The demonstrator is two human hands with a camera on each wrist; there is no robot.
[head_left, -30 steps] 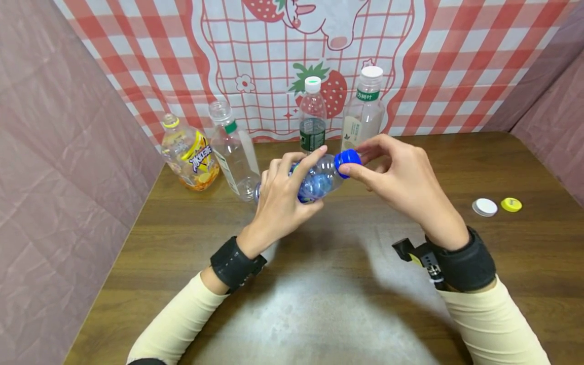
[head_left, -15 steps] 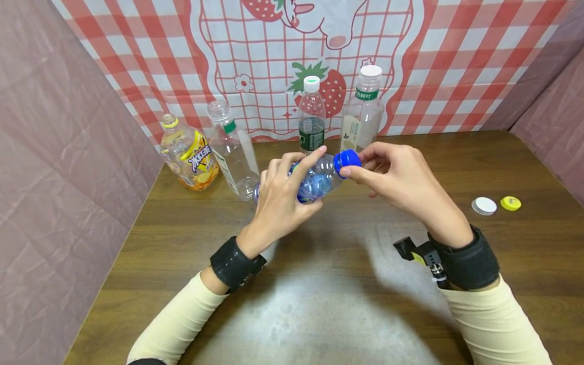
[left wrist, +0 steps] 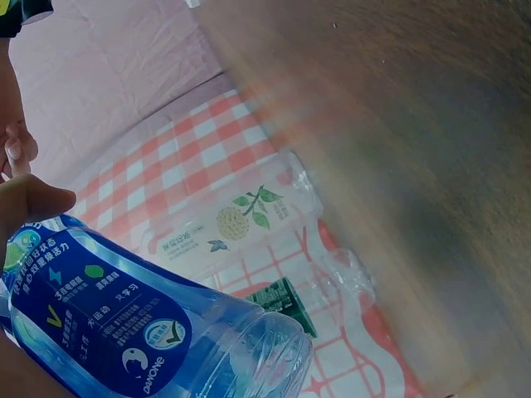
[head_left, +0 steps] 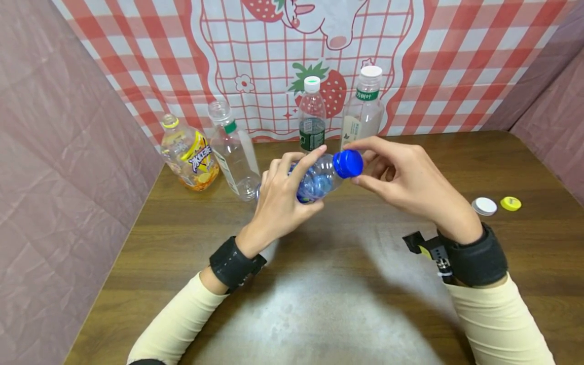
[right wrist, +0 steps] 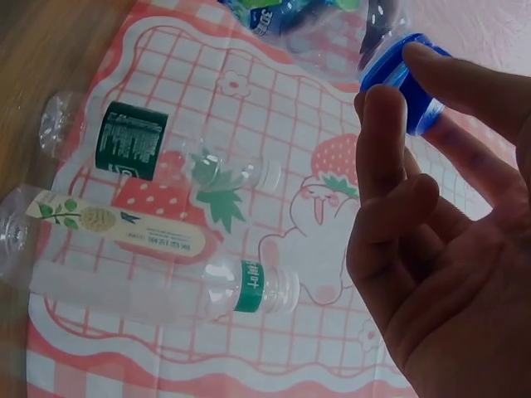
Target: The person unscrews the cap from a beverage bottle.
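Note:
My left hand (head_left: 280,195) grips a clear plastic bottle with a blue label (left wrist: 104,319), holding it tilted above the table. The bottle's neck points right, and its blue cap (head_left: 351,163) sits at the mouth. With thumb and fingers my right hand (head_left: 412,180) pinches the cap at its edges, also seen in the right wrist view, where the thumb and a finger lie against the blue cap (right wrist: 415,79). Whether the cap is loose on the thread I cannot tell. The left palm hides part of the label.
Uncapped, a yellow-labelled bottle (head_left: 191,157) and a clear bottle (head_left: 239,162) stand back left. White-capped bottles, one green-labelled (head_left: 312,114) and one larger (head_left: 365,116), stand behind my hands. A white cap (head_left: 484,206) and yellow cap (head_left: 510,204) lie right on the wooden table (head_left: 310,304).
My right wrist has shifted a little to the right, and the thumb has slid from the cap's front to its lower edge. My left hand and the bottle have barely moved.

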